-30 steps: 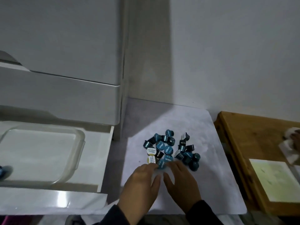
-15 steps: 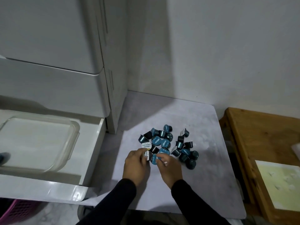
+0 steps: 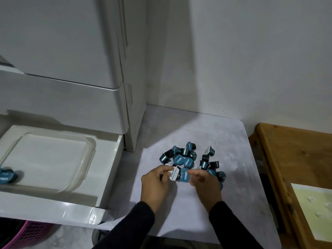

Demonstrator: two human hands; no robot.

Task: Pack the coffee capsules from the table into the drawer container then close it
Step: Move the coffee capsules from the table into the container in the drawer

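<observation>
left hand [image 3: 158, 184] pinches white-lidded capsule [image 3: 173, 175] | right hand [image 3: 206, 182] pinches teal capsule [image 3: 185, 176] | pile [image 3: 186, 157] at 12 o'clock | light, rigid (probably slippery) — grip rims

A heap of teal coffee capsules [image 3: 190, 159] lies on the grey worktop [image 3: 224, 141]; the open white plastic drawer [image 3: 111, 169] with its clear rectangular container [image 3: 79, 178] lies left, the brown wooden board [image 3: 287, 159] right.

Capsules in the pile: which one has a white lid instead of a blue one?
The white-lidded capsule pinched by the left hand, at the pile's near-left edge. Its lid carries dark print.
</observation>
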